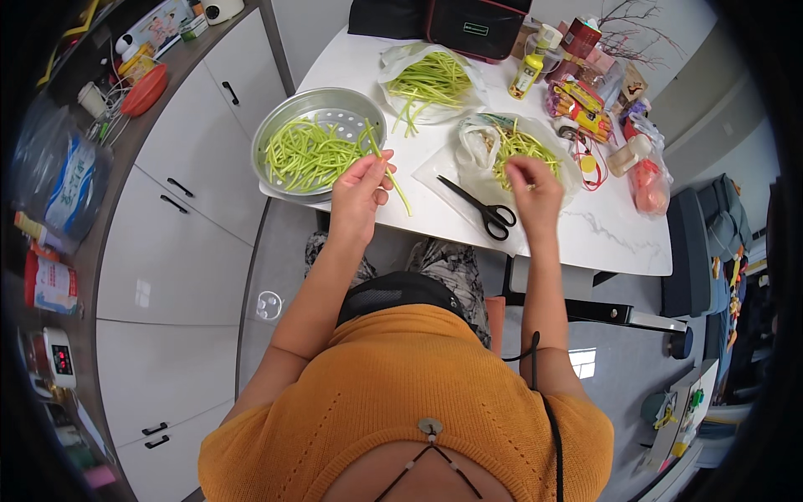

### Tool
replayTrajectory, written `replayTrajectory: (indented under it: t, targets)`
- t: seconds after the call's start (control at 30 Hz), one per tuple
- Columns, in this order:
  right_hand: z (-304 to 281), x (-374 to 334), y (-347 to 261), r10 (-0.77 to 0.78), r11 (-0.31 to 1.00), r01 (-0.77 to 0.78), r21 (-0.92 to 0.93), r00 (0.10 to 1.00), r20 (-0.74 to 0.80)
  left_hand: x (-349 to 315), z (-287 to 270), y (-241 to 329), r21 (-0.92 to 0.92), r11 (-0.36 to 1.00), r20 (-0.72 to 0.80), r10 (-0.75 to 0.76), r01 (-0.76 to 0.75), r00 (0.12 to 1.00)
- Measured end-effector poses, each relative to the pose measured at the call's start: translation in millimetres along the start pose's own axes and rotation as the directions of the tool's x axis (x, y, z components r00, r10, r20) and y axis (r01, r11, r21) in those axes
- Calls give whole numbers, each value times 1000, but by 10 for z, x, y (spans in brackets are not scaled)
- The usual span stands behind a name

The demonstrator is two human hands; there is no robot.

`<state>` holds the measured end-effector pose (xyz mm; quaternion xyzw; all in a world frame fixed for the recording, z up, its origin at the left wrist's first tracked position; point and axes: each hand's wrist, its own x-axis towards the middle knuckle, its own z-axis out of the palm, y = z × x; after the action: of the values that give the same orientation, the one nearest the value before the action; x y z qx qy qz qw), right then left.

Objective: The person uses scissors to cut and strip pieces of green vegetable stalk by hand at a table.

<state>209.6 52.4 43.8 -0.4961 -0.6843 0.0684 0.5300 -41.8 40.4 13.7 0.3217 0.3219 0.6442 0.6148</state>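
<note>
My left hand [360, 189] is closed in a pinch on a long, thin green vegetable stem [398, 189], at the right rim of a round metal colander pan [262, 167]. Short cut green stem pieces [305, 156] lie in that pan. My right hand [535, 191] has its fingertips pressed together over an open clear plastic bag [478, 134] holding thin stem scraps [527, 144]. Whether anything is between those fingertips is too small to tell. Black scissors [483, 211] lie between my hands, blades toward the far left. Behind, another clear bag [395, 60] holds long whole stems [431, 81].
The white marble table [611, 238] ends close in front of me. At its far side stand a black bag [477, 29] and a yellow bottle [526, 75]. Snack packages [581, 109] and a bag of reddish fruit [648, 186] sit at the right. White cabinets [180, 251] line the left.
</note>
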Motion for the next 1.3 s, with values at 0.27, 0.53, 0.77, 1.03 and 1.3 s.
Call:
replayTrajectory:
  t: [0.27, 0.53, 0.77, 1.03, 1.3]
  targets:
    - [-232, 220, 525, 8, 755, 4, -655, 1000, 15, -12, 11, -58, -16, 1000, 6, 20, -20, 1000]
    - [29, 77, -153, -131, 979, 160, -125, 968, 213, -2, 17, -113, 69, 997, -31, 43, -41, 999]
    - [228, -71, -514, -392, 881, 456, -130, 854, 342, -45, 76, -162, 75, 997, -7, -1, 2, 1000]
    - [313, -169, -409, -239, 966, 258, 29, 838, 490, -60, 105, -174, 50, 998, 11, -49, 48, 999]
    - [256, -211, -376, 181, 861, -451, 235, 703, 688, -60, 122, -257, 657, 618, 163, 442, -432, 882]
